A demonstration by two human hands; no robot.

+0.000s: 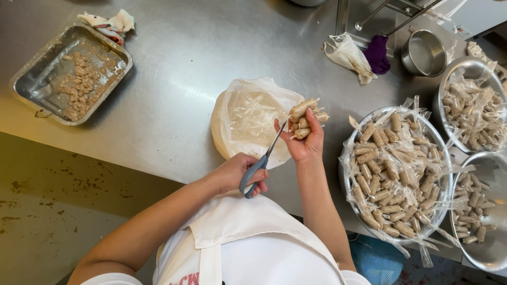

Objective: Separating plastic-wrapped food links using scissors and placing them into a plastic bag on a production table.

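My left hand (pixel 236 171) grips a pair of scissors (pixel 264 158) with a blue-grey handle; the blades point up toward my right hand. My right hand (pixel 307 143) holds a small bunch of plastic-wrapped tan rolls (pixel 303 113) above the steel table (pixel 185 58). The scissor tips meet the plastic ends of the bunch. Just behind both hands sits a round container lined with a clear bag (pixel 243 119) that holds plastic scraps.
A large steel bowl (pixel 447 174) heaped with wrapped rolls stands at the right, with two more bowls (pixel 465 62) (pixel 494 256) beyond it. A steel tray (pixel 31 79) of unwrapped pieces sits far left. A small pot (pixel 425 53), a purple cloth (pixel 377 53) and a crumpled bag (pixel 348 55) lie at the back.
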